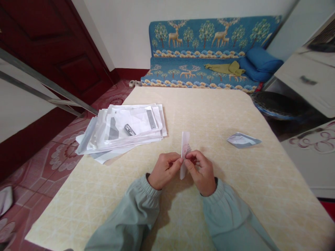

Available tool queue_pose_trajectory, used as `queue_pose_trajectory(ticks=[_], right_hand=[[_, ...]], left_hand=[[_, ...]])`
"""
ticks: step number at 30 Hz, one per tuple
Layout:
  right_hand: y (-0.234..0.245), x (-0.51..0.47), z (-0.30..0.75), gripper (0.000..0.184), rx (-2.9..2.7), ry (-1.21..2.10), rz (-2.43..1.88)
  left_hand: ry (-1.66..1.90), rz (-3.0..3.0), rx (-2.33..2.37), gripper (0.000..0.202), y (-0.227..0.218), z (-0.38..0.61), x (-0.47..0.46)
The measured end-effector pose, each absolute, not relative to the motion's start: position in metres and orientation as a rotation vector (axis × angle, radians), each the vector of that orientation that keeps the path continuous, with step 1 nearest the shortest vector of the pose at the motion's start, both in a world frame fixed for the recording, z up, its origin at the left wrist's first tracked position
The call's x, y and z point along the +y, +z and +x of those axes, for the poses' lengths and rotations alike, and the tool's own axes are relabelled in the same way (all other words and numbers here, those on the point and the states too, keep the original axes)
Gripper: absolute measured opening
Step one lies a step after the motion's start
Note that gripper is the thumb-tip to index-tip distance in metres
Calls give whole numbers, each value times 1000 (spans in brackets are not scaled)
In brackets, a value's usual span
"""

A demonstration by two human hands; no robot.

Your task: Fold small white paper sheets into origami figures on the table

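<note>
A narrow strip of folded white paper (185,138) stands roughly upright between my hands, over the middle of the table. My left hand (165,169) pinches its left side with thumb and finger. On the other side, my right hand (201,170) grips the paper near its middle, thumb and fingers closed on it. Faint reddish marks show on the paper just above my fingertips. To the right, apart from my hands, lies a folded paper piece (243,140) in white and grey, pointed at both ends.
A stack of white and grey paper sheets (136,118) lies at the table's left, with a small metallic object, seemingly a nail clipper (129,129), on top. Beyond the pale yellow table (204,104) is a blue patterned sofa (199,64). A white cabinet (309,76) stands at the right.
</note>
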State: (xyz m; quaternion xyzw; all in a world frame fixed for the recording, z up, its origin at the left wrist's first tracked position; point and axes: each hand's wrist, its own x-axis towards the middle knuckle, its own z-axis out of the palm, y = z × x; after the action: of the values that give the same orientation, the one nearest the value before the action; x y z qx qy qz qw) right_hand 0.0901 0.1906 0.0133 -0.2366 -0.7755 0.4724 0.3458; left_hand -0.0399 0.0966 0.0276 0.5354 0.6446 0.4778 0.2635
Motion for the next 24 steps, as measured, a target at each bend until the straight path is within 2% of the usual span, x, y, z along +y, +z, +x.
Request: queue_pose_trajectory(ticks=[9,14,19,22,24], right_hand=[[10,191,90,22,-2004,1324,-709],[9,193,91,21,-1977,1366,-655],[10,194,91,24,-1987,1282,-594],[11,193,89,18,-2024,1223,-556],[10,192,89,15,-2087,1141,-523]], left_hand=[[1124,1747,1885,23,27,-30,97],[1145,1748,1861,22,29,-32,96],[1220,1691,1808,27,32,-33,97],[1202,1638,1920,30,31,-30,97],[1160,1581,2077,24,29,-29,96]])
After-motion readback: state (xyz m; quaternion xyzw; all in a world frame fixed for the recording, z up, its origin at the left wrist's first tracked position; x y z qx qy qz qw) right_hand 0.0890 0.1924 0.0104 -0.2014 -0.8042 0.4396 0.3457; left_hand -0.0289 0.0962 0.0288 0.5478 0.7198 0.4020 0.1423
